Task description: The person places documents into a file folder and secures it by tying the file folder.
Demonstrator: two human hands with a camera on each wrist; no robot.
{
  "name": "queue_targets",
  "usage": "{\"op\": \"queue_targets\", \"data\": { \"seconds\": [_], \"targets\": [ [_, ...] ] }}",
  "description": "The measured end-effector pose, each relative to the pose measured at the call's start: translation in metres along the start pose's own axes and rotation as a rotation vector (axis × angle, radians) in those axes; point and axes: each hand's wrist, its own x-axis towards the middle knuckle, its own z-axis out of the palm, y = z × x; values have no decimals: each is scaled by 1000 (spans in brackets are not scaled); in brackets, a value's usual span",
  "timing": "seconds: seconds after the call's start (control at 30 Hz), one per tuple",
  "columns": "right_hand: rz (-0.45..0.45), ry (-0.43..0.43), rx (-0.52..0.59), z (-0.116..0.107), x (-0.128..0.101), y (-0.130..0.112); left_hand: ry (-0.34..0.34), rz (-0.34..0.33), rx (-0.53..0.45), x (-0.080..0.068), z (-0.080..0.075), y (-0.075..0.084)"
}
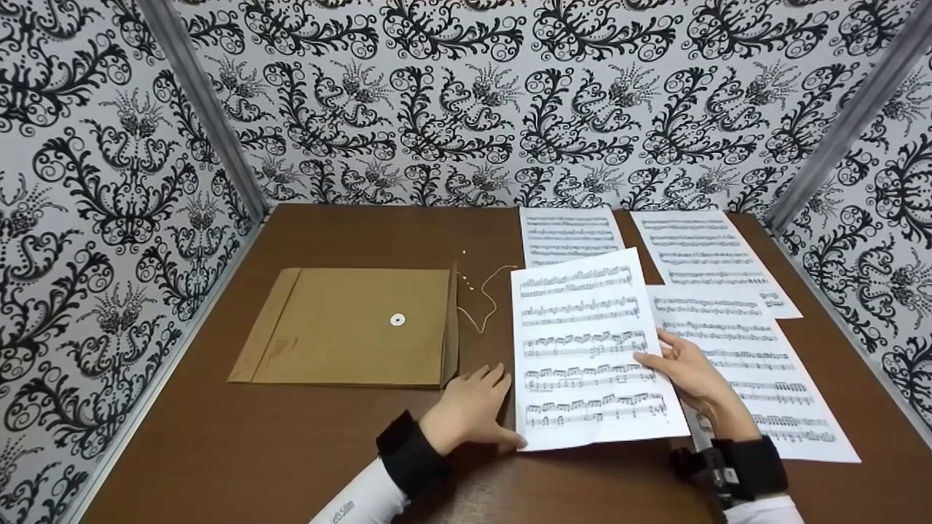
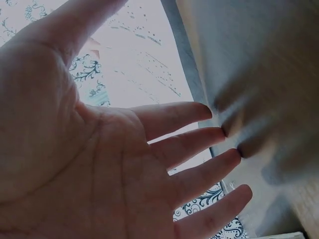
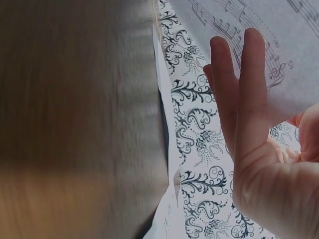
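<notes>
My right hand (image 1: 703,378) pinches a sheet of printed music (image 1: 582,356) by its right edge, thumb on the printed face and fingers behind. The sheet is raised and tilted above the table. At its lower left corner is the thumb of my left hand (image 1: 470,411); whether it touches the paper I cannot tell. The left wrist view shows that hand (image 2: 124,164) with fingers straight and spread, tips at the tabletop. From behind, the right wrist view shows the raised sheet (image 3: 294,59) and the fingers of my right hand (image 3: 254,89) along it.
Left of the hands lies a brown envelope (image 1: 357,327) with a white button and a loose string (image 1: 484,306). More music sheets lie on the right: one at the back (image 1: 568,225), one at the far right (image 1: 699,251), one nearer (image 1: 786,393). Patterned walls (image 1: 466,109) enclose the brown table (image 1: 218,444).
</notes>
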Motion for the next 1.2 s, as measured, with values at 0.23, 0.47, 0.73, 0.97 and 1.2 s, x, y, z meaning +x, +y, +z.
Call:
{"op": "queue_targets", "data": {
  "seconds": [0.23,0.47,0.73,0.97,1.2],
  "targets": [
    [-43,16,54,-1,0,-1,-7,24,-82,3,0,-2],
    [-18,80,69,1,2,-1,46,78,-169,4,-1,-4],
    [-5,137,57,2,3,-2,119,85,-332,8,-6,-11],
    [-42,145,72,8,5,-1,189,117,-527,12,-12,-16],
    [-69,124,86,16,6,-2,241,143,-679,13,-13,-19]
  ]
}}
